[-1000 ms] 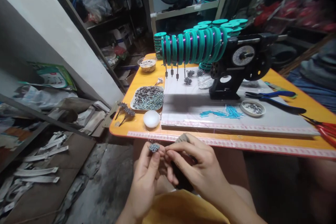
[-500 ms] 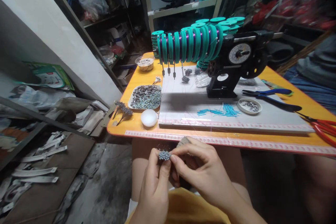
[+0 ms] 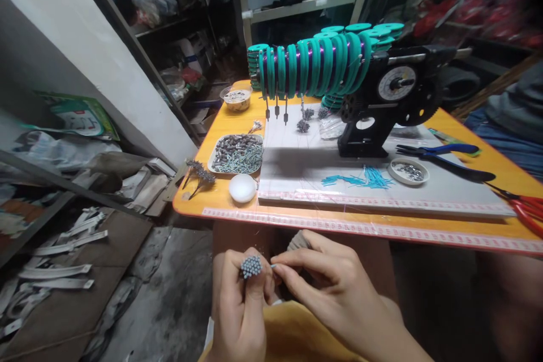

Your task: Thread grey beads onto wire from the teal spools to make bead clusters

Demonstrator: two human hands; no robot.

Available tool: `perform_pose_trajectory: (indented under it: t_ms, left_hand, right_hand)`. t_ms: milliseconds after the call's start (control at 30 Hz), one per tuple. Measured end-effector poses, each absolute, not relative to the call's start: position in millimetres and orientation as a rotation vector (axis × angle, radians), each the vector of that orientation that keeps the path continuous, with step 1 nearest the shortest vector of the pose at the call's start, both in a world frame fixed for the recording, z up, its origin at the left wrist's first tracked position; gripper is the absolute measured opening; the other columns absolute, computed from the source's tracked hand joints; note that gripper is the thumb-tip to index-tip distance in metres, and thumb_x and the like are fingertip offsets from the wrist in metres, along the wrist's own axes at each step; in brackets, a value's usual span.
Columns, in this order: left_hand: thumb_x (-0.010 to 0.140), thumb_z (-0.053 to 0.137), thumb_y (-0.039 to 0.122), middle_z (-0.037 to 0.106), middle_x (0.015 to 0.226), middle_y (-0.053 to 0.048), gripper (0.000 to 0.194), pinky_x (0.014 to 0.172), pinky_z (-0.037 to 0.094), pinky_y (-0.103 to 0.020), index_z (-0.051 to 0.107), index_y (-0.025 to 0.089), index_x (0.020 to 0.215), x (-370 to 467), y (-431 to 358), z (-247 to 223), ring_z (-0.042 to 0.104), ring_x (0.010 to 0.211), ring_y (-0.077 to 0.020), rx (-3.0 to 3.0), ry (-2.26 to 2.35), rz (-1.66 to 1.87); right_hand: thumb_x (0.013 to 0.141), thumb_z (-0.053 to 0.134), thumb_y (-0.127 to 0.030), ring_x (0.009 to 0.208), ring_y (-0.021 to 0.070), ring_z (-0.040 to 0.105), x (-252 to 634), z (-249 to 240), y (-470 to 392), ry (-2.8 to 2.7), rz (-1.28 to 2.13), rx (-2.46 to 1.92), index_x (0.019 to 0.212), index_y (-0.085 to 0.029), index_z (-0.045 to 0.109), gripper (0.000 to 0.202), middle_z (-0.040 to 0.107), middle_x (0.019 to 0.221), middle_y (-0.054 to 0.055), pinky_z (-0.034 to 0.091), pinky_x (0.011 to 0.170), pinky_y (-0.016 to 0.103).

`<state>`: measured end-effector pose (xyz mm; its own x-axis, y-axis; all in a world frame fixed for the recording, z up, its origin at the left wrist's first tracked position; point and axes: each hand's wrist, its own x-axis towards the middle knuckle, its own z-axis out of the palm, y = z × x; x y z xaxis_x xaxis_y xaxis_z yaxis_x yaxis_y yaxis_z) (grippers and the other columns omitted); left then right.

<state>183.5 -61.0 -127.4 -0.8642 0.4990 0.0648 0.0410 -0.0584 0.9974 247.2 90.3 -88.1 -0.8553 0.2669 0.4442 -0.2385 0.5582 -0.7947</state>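
My left hand (image 3: 241, 311) is closed around a bundle of thin grey-blue rods (image 3: 251, 266), whose round ends face up between thumb and forefinger. Just to the right, my right hand (image 3: 331, 277) pinches a small light-blue piece (image 3: 274, 266) between thumb and forefinger, its tip close to my left fingers. A greyish cloth-like piece (image 3: 298, 242) shows by my right fingers. Both hands are over my lap, in front of the table edge. On the table, a tray (image 3: 211, 165) holds grey and light-blue pieces, and blue sticks (image 3: 369, 178) lie on the white board (image 3: 288, 181).
A black machine (image 3: 365, 138) with a row of green spools (image 3: 314, 65) stands on the board. Nearby are a white dome (image 3: 242, 188), a dish of metal bits (image 3: 408, 173), blue-handled pliers (image 3: 449, 161) and red-handled pliers (image 3: 528, 212). A person's clothed leg (image 3: 500, 127) is at the right.
My left hand has moved slightly left and down, turning the bundle so its round ends show more. My right hand has drawn away from the bundle, and the light-blue piece now shows in its pinch.
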Motion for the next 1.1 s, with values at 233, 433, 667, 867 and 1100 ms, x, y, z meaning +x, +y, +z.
perform_pose_trajectory:
  t_ms: [233, 433, 667, 867, 1100]
  left_hand:
    - [0.090, 0.048, 0.045, 0.045, 0.067, 0.002, 0.039, 0.062, 0.039, -0.009, 0.031, 0.012, 0.077, 193.6, -48.1, -99.5, 0.043, 0.063, 0.0039, 0.232, 1.983, 1.894]
    - [0.092, 0.045, 0.043, 0.039, 0.065, 0.004, 0.036, 0.064, 0.040, -0.008, 0.031, 0.012, 0.078, 200.2, -35.3, -71.2, 0.043, 0.062, 0.0038, 0.019, 1.859, 1.765]
    - [0.088, 0.049, 0.050, 0.039, 0.066, 0.004, 0.044, 0.060, 0.039, -0.007, 0.030, 0.012, 0.077, 200.4, -39.1, -78.7, 0.043, 0.060, 0.0045, 0.023, 1.850, 1.765]
    - [0.087, 0.054, 0.044, 0.042, 0.066, 0.005, 0.042, 0.057, 0.045, -0.006, 0.027, 0.012, 0.080, 192.7, -41.2, -101.2, 0.048, 0.059, 0.0056, 0.209, 1.858, 2.089]
    - [0.094, 0.038, 0.021, 0.034, 0.057, 0.006, 0.024, 0.056, 0.049, -0.011, 0.022, 0.011, 0.078, 180.0, -36.1, -100.4, 0.048, 0.055, 0.0049, 0.597, 1.858, 2.485]
  right_hand:
    - [0.089, 0.055, -0.012, 0.074, -0.0150, 0.045, 247.1, -83.5, 94.0, -2.229, 1.242, 0.009, 0.093, -0.019, 0.075, 0.022, 0.052, 0.080, 0.000, 0.035, 0.068, -0.009]
    - [0.087, 0.058, -0.013, 0.075, -0.0158, 0.049, 244.8, -82.2, 94.2, -2.190, 1.324, 0.034, 0.099, -0.020, 0.076, 0.022, 0.052, 0.079, 0.000, 0.041, 0.070, -0.013]
    - [0.089, 0.058, -0.020, 0.072, -0.0146, 0.049, 245.6, -84.7, 93.7, -2.229, 1.419, 0.012, 0.096, -0.017, 0.077, 0.020, 0.052, 0.078, 0.002, 0.041, 0.068, -0.012]
    - [0.086, 0.055, -0.012, 0.068, -0.0138, 0.041, 246.5, -81.6, 88.3, -2.244, 1.324, 0.040, 0.077, -0.009, 0.072, 0.020, 0.046, 0.071, 0.002, 0.029, 0.060, -0.007]
    - [0.079, 0.055, -0.008, 0.070, -0.0122, 0.036, 244.1, -82.6, 83.3, -2.227, 1.154, 0.075, 0.068, -0.004, 0.064, 0.014, 0.043, 0.070, 0.002, 0.025, 0.062, -0.001]
